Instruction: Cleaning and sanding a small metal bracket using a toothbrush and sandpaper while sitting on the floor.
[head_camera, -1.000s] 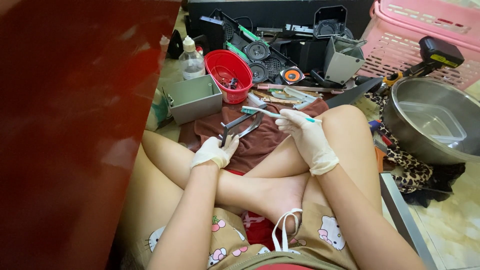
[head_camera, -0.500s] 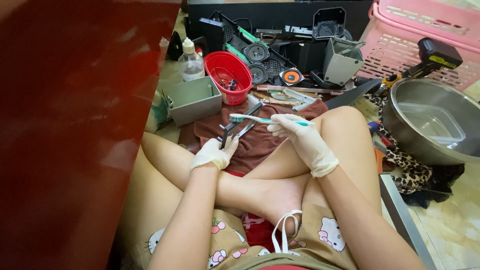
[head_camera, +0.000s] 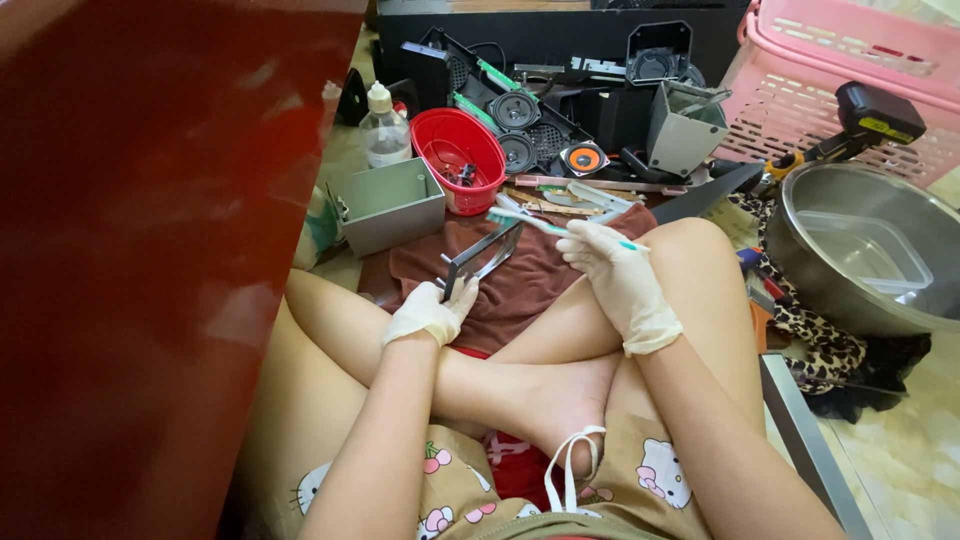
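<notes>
Toothbrush — red bowl beyond

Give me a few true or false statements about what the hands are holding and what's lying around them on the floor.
1. The right hand holds a toothbrush. True.
2. The left hand holds a screwdriver. False: it grips a dark metal frame piece.
3. The red bowl sits beside a grey metal box. True.
4. Both hands are bare. False: both wear pale gloves.
5. The steel basin holds a clear plastic container. True.
</notes>
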